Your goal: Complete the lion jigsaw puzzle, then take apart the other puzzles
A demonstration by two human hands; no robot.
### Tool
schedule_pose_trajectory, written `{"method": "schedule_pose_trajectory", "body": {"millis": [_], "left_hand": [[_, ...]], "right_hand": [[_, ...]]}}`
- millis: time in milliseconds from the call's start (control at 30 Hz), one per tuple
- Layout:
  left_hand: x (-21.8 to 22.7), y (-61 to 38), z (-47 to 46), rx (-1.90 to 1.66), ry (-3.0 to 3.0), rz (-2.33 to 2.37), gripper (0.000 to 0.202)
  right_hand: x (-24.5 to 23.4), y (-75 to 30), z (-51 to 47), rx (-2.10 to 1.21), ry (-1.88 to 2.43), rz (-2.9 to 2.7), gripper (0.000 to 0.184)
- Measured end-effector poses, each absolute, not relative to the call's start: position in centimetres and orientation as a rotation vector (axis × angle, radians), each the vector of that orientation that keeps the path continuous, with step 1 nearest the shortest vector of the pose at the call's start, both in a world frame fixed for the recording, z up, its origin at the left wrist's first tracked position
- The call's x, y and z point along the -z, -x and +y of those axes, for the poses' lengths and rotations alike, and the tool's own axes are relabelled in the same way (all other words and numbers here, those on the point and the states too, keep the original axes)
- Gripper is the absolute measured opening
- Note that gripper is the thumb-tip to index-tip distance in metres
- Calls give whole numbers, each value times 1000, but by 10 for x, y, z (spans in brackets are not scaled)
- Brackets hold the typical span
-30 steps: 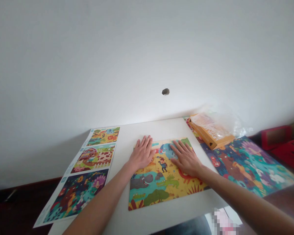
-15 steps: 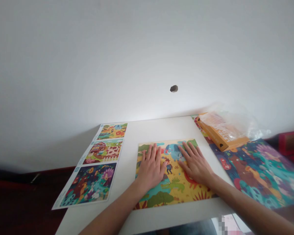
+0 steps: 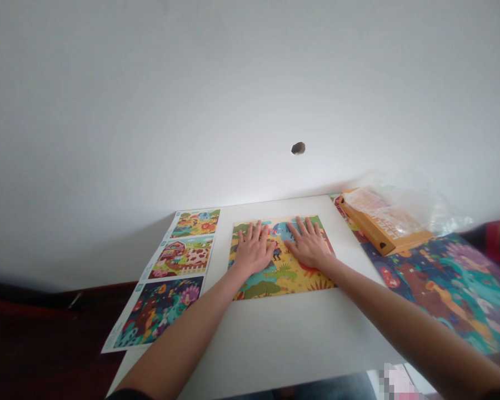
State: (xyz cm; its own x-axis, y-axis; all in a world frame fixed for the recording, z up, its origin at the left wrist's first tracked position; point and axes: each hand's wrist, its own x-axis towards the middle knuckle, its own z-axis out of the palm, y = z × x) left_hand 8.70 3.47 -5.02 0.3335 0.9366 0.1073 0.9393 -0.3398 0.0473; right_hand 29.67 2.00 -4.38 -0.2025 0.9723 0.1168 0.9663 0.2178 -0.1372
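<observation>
- A long white paper sheet printed with three colourful cartoon scenes lies along the left edge of the white table.
- The left hand lies palm down on the left half of the flat rectangular cardboard jigsaw puzzle, fingers straight and slightly spread, gripping nothing.
- The jigsaw puzzle lies mid-table, toward the far edge. It shows yellow ground, green bushes, a blue elephant at the top, and a green crocodile and red plants lower down. Its pieces lie joined.
- The right hand rests flat on the puzzle's upper right part, fingers extended and fanned, holding nothing.
- A flat orange cardboard box under a clear plastic bag sits far right, on a dark teal animal puzzle.
</observation>
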Motion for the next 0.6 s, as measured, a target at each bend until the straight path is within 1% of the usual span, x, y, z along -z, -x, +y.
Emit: {"method": "schedule_pose_trajectory", "body": {"millis": [133,333,467,600], "left_hand": [[48,-83,48,179,2558,-1839,68],[48,-62,40,161,2552,-1816,68],[51,-50,36,158,2540,-1793,67],[52,-54,37,176,2515,-1823,70]], "right_hand": [[40,-293,35,-98,1872,-2333,72],[42,-315,34,-116,1839,-2396,71],[45,-330,29,-121,1877,-2343,73],[48,-322,30,-113,1943,-2264,73]]}}
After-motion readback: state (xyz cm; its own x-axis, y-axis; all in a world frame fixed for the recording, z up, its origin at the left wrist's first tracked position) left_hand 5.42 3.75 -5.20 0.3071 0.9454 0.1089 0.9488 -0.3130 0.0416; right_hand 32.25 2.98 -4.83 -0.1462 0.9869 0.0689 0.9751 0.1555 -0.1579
